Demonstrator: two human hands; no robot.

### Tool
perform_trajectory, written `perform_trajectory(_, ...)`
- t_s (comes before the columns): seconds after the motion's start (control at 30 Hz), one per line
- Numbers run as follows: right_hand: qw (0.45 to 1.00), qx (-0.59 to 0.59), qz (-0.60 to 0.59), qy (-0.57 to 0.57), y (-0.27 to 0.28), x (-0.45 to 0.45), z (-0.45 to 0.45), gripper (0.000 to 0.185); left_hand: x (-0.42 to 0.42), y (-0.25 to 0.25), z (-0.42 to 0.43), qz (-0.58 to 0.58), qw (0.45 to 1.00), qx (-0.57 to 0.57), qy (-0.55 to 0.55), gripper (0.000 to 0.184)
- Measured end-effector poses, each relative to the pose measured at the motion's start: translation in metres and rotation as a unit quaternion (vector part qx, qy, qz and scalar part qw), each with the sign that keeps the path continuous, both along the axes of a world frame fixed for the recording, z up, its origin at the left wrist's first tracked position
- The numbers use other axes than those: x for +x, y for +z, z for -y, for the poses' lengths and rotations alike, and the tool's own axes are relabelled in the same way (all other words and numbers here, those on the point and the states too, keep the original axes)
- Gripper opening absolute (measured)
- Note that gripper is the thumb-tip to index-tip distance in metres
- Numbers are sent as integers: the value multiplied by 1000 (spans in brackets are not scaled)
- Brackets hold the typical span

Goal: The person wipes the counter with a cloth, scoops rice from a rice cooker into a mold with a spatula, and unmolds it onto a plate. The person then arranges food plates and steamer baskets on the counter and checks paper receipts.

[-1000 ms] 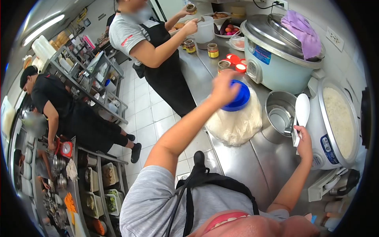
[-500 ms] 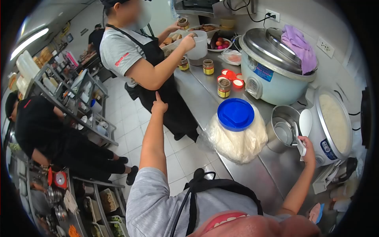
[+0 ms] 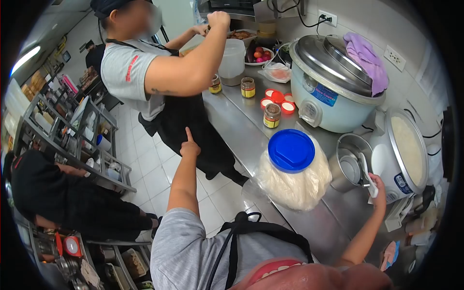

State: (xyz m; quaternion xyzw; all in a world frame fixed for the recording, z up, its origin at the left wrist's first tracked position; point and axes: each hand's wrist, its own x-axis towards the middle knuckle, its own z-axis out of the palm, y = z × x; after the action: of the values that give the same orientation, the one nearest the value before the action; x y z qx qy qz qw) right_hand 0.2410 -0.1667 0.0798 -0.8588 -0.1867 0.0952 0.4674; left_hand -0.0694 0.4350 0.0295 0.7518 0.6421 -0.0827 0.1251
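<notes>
Label [image 3: 325, 94] "Rice Cooker", right hand [image 3: 379, 189] holding utensil [image 3: 371, 187]

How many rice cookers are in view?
2: a lidded rice cooker with a purple cloth draped on it, and an open rice cooker holding rice, beside the metal pot. Any behind people wouldn't show.

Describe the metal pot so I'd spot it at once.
Find the open cooker of white rice on the counter, far right. The metal pot stands just left of it, beside the bag topped with a blue lid, near the right hand. Unlike those neighbours, its walls are bare, silvery metal.
</notes>
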Motion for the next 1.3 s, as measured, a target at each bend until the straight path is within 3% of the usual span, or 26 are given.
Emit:
perform_trajectory(0.03, 997, -47, 54, 14, -10, 5, 6, 20, -7, -2, 2, 28, 999, -12, -32, 96)
perform_trajectory(0.07, 998, -5, -54, -13, -15, 10, 10, 23, -12, -6, 4, 58, 996, -23, -64, 94)
perform_trajectory(0.13, 995, -14, -103, 4, 4, -6, 7, 28, -27, -44, -2, 110, 986, 3, -126, 83)
perform_trajectory(0.23, 993, -43, -106, 21, 21, -24, 9, 35, -46, -102, 26, 135, 976, -18, -168, 70)
perform_trajectory(0.27, 996, -54, -59, 46, 15, -23, 16, 37, -55, -112, 44, 134, 975, -35, -176, 67)
perform_trajectory(0.33, 993, -70, 37, 92, 3, -21, 30, 41, -61, -71, 128, 157, 967, -190, -66, 68)
perform_trajectory(0.5, 987, -79, -20, 137, 34, -50, 62, 43, -85, -119, 216, 162, 951, -262, -25, 68)
perform_trajectory(0.6, 985, -99, -41, 139, 49, -54, 78, 44, -78, -104, 234, 176, 952, -247, -33, 66)
perform_trajectory(0.63, 984, -96, -29, 144, 52, -54, 81, 44, -72, -106, 229, 199, 957, -207, -47, 57)
perform_trajectory(0.67, 984, -93, -18, 150, 54, -54, 83, 44, -65, -111, 221, 257, 955, -79, -124, 52)
perform_trajectory(0.7, 987, -78, 9, 144, 54, -53, 83, 46, -56, -98, 220, 308, 929, 52, -198, 47)
perform_trajectory(0.8, 988, -70, 75, 117, 56, -57, 74, 52, -11, -32, 219, 440, 871, 109, -190, 35)
perform_trajectory(0.9, 983, -112, 120, 82, 73, -78, 50, 65, 39, 45, 232, 485, 838, 129, -211, 28)
perform_trajectory(1.07, 966, -141, 211, 57, 65, -96, 0, 83, 143, 74, 245, 664, 674, 65, -318, 20)
perform_trajectory(1.1, 969, -136, 199, 46, 68, -101, -12, 82, 146, 110, 276, 632, 683, 87, -357, 20)
perform_trajectory(1.17, 966, -133, 221, 18, 62, -100, -32, 77, 183, 104, 294, 633, 631, 105, -435, 20)
perform_trajectory(1.2, 964, -133, 232, 3, 57, -98, -40, 74, 192, 111, 309, 610, 637, 65, -467, 21)
perform_trajectory(1.23, 959, -110, 259, -17, 53, -94, -45, 57, 206, 110, 320, 593, 620, 83, -506, 21)
perform_trajectory(1.3, 964, -98, 242, -48, 44, -83, -48, 47, 231, 114, 342, 542, 598, 107, -581, 24)
